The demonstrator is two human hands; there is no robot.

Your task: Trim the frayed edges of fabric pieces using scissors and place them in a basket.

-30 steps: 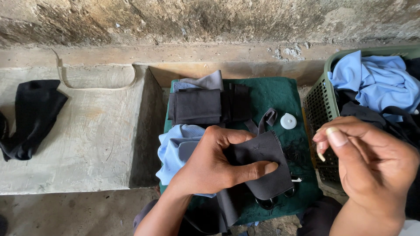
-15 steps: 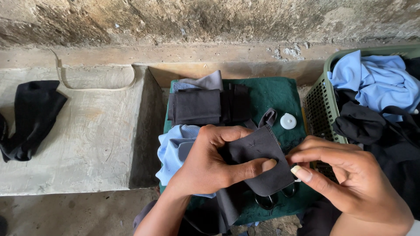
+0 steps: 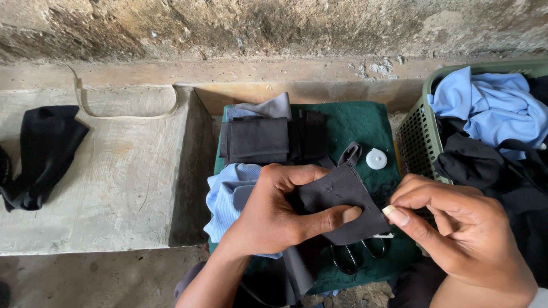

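Since a second ago: right hand has dropped from up by the basket down to the edge of the dark fabric piece; left hand hasn't budged.
Head view, hands: left hand is clamped on the fabric, thumb on top. Right hand's fingertips are pinched tight on something tiny at the cloth's edge, can't tell what.
Fabric location: held just above the green mat, over the scissors.
Handling: looks light, soft and floppy, so I'd grip near an edge or corner, it'll sag otherwise.
Packages/labels: none I can see. Only a small white round cap on the mat.
Around: folded dark stack, green basket of blue and black clothes, concrete bench.
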